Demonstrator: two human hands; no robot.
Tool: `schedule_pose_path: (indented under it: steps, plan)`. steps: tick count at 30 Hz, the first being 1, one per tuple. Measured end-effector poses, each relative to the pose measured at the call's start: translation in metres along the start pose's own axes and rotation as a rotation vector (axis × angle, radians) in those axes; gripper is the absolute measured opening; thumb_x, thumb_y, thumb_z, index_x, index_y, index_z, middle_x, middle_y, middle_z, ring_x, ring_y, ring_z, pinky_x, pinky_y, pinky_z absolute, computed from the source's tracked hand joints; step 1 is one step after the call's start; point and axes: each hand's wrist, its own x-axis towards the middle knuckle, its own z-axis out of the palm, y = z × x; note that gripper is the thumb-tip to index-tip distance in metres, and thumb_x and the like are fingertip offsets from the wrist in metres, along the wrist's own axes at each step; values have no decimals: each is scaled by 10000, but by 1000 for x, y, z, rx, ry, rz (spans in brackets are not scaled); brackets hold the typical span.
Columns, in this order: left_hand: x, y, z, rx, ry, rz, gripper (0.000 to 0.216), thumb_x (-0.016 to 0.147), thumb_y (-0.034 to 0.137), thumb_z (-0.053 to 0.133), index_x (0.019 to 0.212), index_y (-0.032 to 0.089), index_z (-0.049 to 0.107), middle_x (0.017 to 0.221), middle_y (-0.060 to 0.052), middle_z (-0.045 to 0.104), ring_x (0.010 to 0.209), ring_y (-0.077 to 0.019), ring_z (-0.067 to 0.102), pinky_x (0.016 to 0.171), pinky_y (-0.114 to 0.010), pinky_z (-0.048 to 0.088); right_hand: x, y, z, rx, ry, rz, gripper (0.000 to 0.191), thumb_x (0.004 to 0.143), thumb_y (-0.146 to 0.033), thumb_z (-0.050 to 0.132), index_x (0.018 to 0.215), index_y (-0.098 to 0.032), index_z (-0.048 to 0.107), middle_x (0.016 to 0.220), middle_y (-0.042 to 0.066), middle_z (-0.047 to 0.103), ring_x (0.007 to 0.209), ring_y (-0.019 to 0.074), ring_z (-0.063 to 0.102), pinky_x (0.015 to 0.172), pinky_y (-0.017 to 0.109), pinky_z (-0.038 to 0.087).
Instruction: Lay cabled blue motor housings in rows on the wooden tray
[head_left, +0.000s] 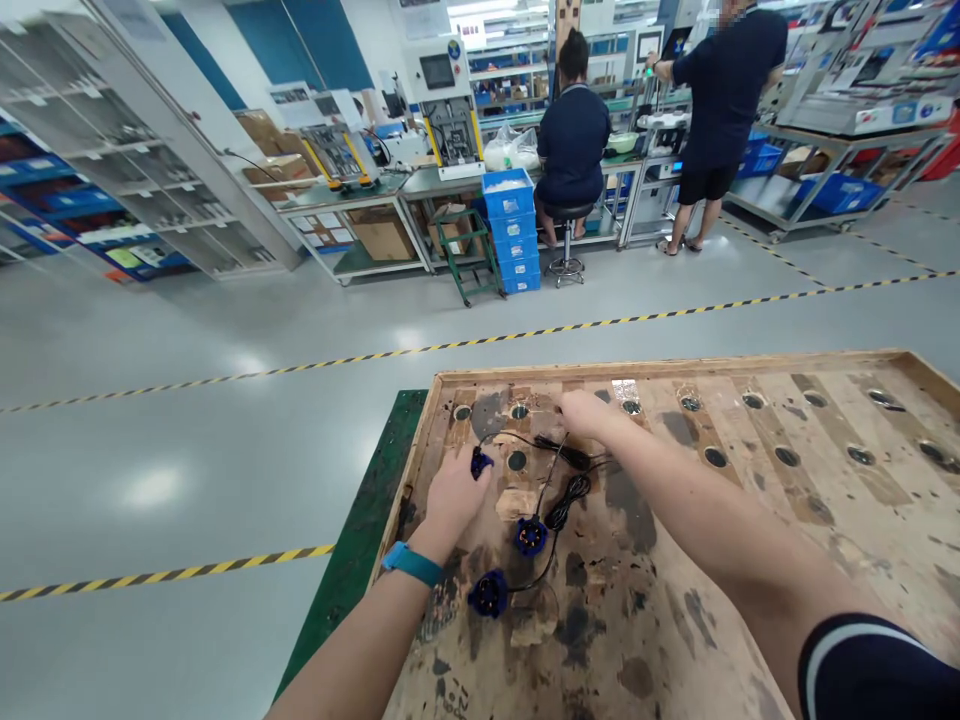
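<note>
Near the left edge of the wooden board (675,680), your left hand (456,495) pinches a blue connector (481,462); you hide your right hand's (589,415) fingertips, so I can't tell its grip. Lifting quickly could tangle the crossing black cables (576,490) and drag the two loose connectors (531,536). Your pinched piece looks roundish, without a clear long axis; its lead arcs away rightward. The loose pair face up, while the nearer coil slants far-right.
</note>
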Motion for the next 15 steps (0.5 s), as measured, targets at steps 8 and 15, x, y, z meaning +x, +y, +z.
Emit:
schedule_pose_path:
  steps: [8, 15]
  plan:
    - [36, -17, -7, 31, 4, -170, 403, 960, 379, 450, 1284, 145, 505, 1199, -175, 564, 1052, -300, 613, 852, -377, 503, -16, -6, 22, -253, 25, 95, 533, 787, -513, 737, 1156, -134, 672, 1157, 221, 664, 1080, 323, 645, 872, 396, 517]
    - [66, -24, -6, 20, 110, -234, 451, 968, 382, 467, 1337, 124, 490, 1223, -201, 572, 1164, -321, 579, 963, -400, 485, 45, -41, 25, -106, 72, -101, 274, 893, -227, 550, 1133, -183, 674, 1098, 125, 694, 1025, 252, 656, 844, 323, 503]
